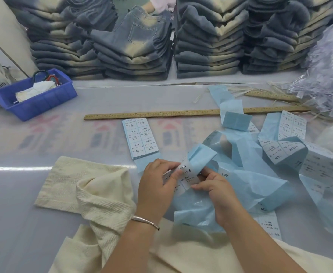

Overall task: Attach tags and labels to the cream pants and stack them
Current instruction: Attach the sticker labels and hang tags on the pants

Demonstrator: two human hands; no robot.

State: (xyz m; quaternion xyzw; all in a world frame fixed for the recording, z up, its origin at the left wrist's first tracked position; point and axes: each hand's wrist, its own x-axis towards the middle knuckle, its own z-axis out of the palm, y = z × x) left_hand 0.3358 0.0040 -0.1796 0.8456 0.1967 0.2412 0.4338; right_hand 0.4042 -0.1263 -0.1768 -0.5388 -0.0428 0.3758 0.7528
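Cream pants (102,196) lie crumpled on the table in front of me, one leg stretching left. Above them both hands hold a strip of white size stickers (185,174) on pale blue backing paper (246,186). My left hand (157,186) pinches the strip's left edge with thumb and fingers. My right hand (215,188) pinches the sticker's right edge, fingertips at its lower corner. A flat sheet of XS stickers (140,137) lies just beyond my hands. More sticker strips (291,148) curl to the right.
A long wooden ruler (154,114) lies across the table, a second ruler (272,96) behind it. A blue plastic bin (37,101) sits at left. Tall stacks of folded blue-and-cream jeans (138,46) line the back. Clear plastic bags (327,75) pile at right.
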